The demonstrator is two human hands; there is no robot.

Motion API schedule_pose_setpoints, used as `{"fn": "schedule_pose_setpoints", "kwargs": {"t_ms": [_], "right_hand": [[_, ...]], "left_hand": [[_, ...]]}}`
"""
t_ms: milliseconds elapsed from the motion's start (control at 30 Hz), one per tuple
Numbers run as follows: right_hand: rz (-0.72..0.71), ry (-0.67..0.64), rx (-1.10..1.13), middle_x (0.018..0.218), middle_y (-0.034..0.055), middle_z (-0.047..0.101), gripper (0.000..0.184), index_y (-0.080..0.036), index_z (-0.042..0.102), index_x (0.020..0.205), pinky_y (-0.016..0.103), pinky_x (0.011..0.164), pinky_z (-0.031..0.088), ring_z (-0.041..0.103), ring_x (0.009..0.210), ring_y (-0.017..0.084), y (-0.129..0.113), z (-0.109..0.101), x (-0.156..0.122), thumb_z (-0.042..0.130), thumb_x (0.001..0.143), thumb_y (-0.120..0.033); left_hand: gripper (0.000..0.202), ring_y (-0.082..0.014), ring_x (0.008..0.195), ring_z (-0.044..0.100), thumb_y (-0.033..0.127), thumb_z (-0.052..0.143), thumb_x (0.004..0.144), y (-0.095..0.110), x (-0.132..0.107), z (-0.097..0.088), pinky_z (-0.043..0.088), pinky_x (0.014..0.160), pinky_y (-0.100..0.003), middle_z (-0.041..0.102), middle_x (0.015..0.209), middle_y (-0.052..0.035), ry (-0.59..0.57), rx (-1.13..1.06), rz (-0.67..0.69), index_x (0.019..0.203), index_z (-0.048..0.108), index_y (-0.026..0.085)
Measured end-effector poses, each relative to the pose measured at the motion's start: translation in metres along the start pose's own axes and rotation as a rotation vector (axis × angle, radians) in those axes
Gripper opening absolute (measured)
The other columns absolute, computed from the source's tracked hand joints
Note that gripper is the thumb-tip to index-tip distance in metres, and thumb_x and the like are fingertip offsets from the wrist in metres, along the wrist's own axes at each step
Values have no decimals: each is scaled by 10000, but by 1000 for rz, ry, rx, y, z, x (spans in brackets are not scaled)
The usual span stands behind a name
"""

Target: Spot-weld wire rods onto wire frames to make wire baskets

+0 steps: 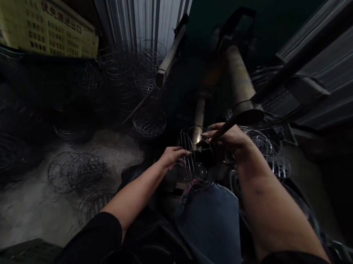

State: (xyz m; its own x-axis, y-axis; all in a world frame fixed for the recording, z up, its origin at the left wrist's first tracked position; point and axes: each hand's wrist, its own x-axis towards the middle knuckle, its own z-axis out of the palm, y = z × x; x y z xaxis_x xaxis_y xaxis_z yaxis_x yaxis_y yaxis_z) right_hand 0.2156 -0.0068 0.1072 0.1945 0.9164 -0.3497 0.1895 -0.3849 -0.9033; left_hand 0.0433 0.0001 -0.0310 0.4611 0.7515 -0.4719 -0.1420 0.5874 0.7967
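Note:
A round wire frame (194, 157) of thin metal rods stands upright between my hands, just above my knee in blue trousers (209, 221). My left hand (173, 155) grips the frame's left edge with its fingers closed on the wires. My right hand (227, 137) holds the frame's right side and lies against a dark lever bar (287, 74) that slants up to the right. Behind the frame stands a machine with metal cylinders (240, 79).
Several finished wire baskets (149, 122) and flat wire rings (78, 169) lie on the grey floor at left. More wire pieces (268, 151) are piled by my right wrist. A yellow sign (31, 25) hangs at the upper left, and corrugated sheet (148, 13) rises behind.

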Motion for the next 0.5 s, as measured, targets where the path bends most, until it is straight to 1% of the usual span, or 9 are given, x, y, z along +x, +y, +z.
{"fn": "schedule_pose_setpoints", "kwargs": {"t_ms": [133,267,367,500], "right_hand": [[20,29,69,533,17,625,390,-131,617,732,188,369,400,569,437,134,-2,0,-1,902,472,-188],[58,27,119,520,-10,607,413,-148,599,782,215,387,458,589,437,155,-5,3,5,893,492,-155],[69,39,102,494,-19,587,382,-147,599,736,219,374,453,564,406,144,-6,6,9,896,497,-170],[64,38,107,497,-17,582,370,-140,616,700,197,340,382,517,385,114,-3,6,13,903,476,-204]], "left_hand": [[226,-108,465,563,262,756,611,4,1,1,415,461,-234,586,634,-3,-14,-13,-22,757,657,121],[234,-113,461,564,278,747,638,5,3,4,414,470,-242,579,632,-2,-5,-25,-62,788,663,120],[237,-123,458,569,298,736,654,2,4,5,401,455,-241,571,623,-5,16,-24,-98,778,654,115],[268,-121,457,566,326,743,653,-1,2,7,414,465,-246,586,645,-15,14,-39,-120,783,650,111]]}}
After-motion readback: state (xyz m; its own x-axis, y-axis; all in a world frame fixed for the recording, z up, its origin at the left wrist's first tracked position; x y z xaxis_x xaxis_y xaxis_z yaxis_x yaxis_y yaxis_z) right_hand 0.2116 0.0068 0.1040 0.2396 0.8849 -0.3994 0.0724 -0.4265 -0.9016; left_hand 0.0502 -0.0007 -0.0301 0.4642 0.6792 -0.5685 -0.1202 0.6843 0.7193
